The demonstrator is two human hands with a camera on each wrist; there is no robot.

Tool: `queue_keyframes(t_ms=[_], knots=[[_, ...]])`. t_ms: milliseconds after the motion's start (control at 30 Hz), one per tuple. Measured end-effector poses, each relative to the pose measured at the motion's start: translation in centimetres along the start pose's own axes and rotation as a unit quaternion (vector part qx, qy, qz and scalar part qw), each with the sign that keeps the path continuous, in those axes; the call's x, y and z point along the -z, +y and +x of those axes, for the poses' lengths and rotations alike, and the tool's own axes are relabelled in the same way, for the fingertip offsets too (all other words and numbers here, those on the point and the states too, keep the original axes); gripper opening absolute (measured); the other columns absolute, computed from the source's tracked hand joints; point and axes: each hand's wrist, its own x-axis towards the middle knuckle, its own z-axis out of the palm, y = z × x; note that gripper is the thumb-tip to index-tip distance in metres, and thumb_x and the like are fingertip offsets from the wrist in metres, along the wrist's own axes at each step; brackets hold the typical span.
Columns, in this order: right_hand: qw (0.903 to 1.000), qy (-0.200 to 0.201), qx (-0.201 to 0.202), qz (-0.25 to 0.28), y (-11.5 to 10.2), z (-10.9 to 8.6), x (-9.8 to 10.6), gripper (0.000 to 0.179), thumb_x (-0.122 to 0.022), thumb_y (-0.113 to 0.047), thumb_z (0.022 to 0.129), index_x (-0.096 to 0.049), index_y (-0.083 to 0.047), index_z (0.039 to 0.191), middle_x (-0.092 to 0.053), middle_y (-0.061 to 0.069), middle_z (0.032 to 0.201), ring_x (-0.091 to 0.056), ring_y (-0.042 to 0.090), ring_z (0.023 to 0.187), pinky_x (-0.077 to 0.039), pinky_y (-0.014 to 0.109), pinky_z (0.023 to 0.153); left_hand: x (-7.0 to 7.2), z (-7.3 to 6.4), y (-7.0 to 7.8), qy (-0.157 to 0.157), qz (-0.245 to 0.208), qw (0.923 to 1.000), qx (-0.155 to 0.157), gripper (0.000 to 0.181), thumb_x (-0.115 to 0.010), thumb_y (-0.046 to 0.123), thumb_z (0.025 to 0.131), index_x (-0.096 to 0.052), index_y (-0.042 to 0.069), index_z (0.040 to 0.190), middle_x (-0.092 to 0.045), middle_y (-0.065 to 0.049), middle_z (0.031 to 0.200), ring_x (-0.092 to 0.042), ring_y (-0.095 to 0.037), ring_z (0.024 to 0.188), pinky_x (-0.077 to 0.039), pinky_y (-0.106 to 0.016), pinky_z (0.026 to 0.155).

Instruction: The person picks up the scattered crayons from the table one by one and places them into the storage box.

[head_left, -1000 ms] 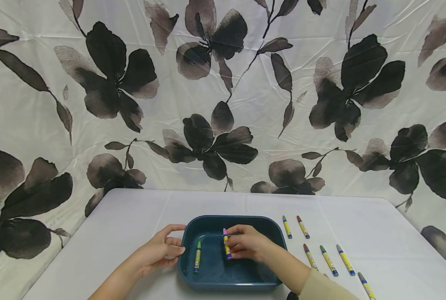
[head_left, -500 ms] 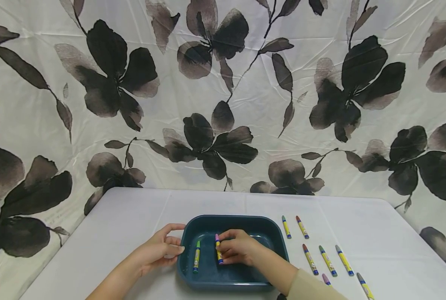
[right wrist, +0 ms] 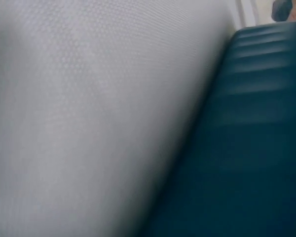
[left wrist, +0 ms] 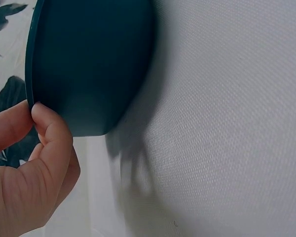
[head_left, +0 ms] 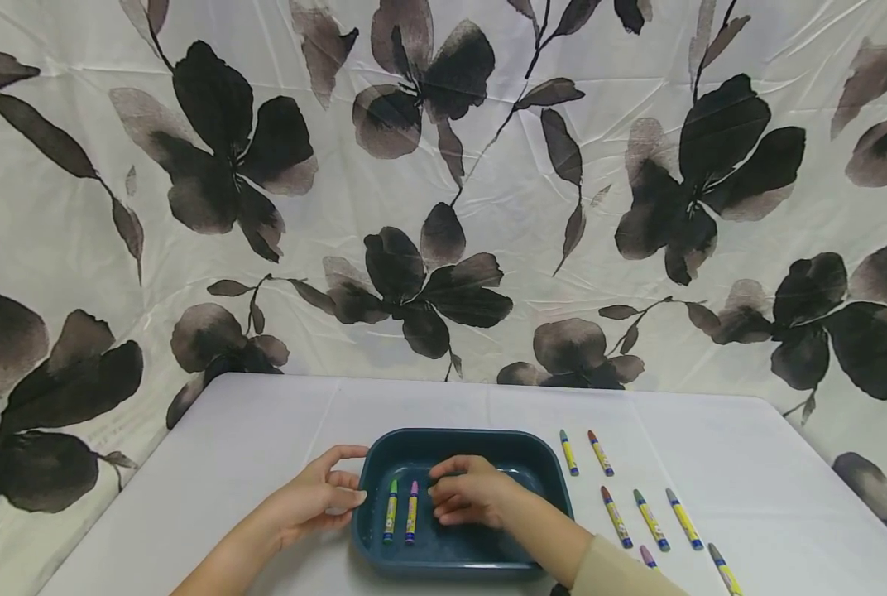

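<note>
In the head view, a dark teal rectangular tray point(head_left: 488, 566) stands on the white table. My left hand point(head_left: 313, 501) holds its left rim by thumb and index finger; the left wrist view shows the left hand point(left wrist: 37, 165) at the edge of the tray point(left wrist: 89, 64). A green crayon point(head_left: 390, 511) and a pink crayon point(head_left: 411, 513) lie side by side in the tray's left part. My right hand point(head_left: 473, 492) hovers over the tray just right of the pink crayon, fingers loosely bent around nothing. The right wrist view shows the tray's wall point(right wrist: 246, 148), without the right hand.
Right of the tray, several crayons lie on the table point(head_left: 280, 422), among them a red crayon point(head_left: 601, 453), a green crayon point(head_left: 651, 520) and a grey crayon point(head_left: 684, 519). A pink crayon point(head_left: 648, 556) is partly hidden by the right sleeve point(head_left: 622, 571). Behind hangs a floral cloth point(head_left: 533, 190).
My right hand carried the pink crayon leftward and down in the tray, then let go of it beside the green one. My left hand stayed on the rim.
</note>
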Motion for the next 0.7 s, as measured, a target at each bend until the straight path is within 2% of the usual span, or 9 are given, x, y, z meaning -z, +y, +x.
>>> queue_keyframes(t_ms=[233,700], knots=[[0.9996,-0.026,0.012,0.001,-1.3,-0.9,1.8,0.035,-0.059,-0.001,0.084,-0.052,0.004,0.118,-0.060,0.006,0.074,-0.060,0.011,0.059,-0.053,0.024,0.058,0.0,0.0,0.0,-0.001,-0.002,1.0000,0.000,0.066,-0.061,-0.004,0.083,-0.027,0.003,0.139,-0.050,-0.006,0.087,-0.050,-0.015,0.071,-0.046,-0.023,0.061],[0.9954,-0.077,0.048,-0.028,-4.2,-4.1,8.0,0.042,-0.057,-0.006,0.085,-0.045,0.006,0.124,-0.061,0.006,0.083,-0.061,0.013,0.070,-0.053,0.026,0.064,0.1,0.1,0.0,-0.012,-0.013,0.9998,-0.001,0.067,-0.061,-0.004,0.083,-0.026,0.003,0.140,-0.050,-0.006,0.087,-0.050,-0.014,0.072,-0.046,-0.023,0.061]])
